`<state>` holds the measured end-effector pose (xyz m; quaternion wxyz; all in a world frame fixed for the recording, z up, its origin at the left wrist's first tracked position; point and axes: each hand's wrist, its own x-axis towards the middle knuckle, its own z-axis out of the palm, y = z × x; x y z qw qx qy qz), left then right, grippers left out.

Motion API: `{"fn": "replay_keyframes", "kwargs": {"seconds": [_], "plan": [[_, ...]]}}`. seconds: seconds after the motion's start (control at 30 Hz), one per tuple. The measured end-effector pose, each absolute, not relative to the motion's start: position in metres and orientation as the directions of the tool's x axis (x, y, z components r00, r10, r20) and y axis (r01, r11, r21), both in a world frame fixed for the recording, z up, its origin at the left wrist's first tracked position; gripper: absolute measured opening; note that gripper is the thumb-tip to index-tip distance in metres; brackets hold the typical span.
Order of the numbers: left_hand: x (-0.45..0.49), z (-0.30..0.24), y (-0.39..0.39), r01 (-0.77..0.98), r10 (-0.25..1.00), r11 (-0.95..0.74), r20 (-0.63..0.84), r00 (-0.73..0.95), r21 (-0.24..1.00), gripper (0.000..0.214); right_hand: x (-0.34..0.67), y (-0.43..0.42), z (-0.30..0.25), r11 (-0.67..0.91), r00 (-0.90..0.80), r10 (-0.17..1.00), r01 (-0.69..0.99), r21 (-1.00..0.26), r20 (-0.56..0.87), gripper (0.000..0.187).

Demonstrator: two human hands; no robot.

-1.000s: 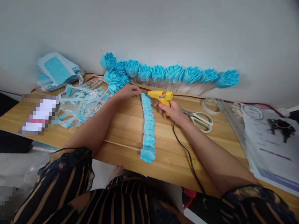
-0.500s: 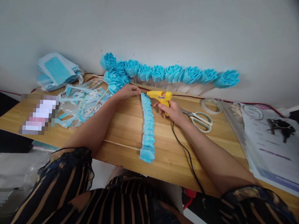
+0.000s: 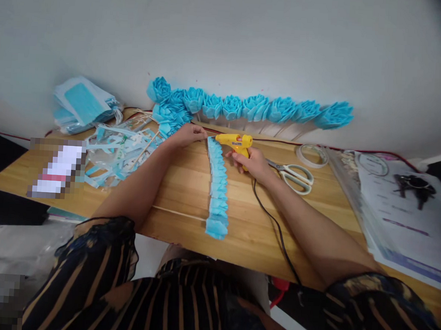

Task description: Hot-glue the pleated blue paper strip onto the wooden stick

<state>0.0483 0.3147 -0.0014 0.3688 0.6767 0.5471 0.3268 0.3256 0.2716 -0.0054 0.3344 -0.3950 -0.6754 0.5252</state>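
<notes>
A long blue pleated petal strip [image 3: 218,180] lies front to back over the wooden table, with a thin stick [image 3: 178,212] at its near end. My left hand [image 3: 189,134] is closed, its fingertips pinching at the strip's far end. A yellow hot glue gun [image 3: 237,140] is in my right hand [image 3: 252,163], fingers wrapped round its handle. The gun's nozzle points left, touching or just above the strip's far end; which one I cannot tell. From the handle a black cord [image 3: 276,225] runs down over the table's front edge.
Finished blue flowers [image 3: 256,107] line the wall. Scissors [image 3: 296,178] and a tape roll [image 3: 312,155] lie right of the glue gun, with keys [image 3: 415,189] on papers further right. Leftward are face masks [image 3: 84,102], blue and white scraps [image 3: 112,153] and a blurred phone-like object [image 3: 58,170].
The glue gun has shifted very slightly left at the strip's far end. My left hand keeps its place, and the strip lies as before.
</notes>
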Motion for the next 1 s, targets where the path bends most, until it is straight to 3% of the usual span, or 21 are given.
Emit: {"fn": "replay_keyframes", "kwargs": {"seconds": [1.0], "plan": [[0.0481, -0.0029, 0.3161, 0.51, 0.981, -0.144, 0.054, 0.187, 0.848, 0.03, 0.3262, 0.2696, -0.005, 0.129, -0.464, 0.886, 0.181, -0.975, 0.031, 0.039]]}}
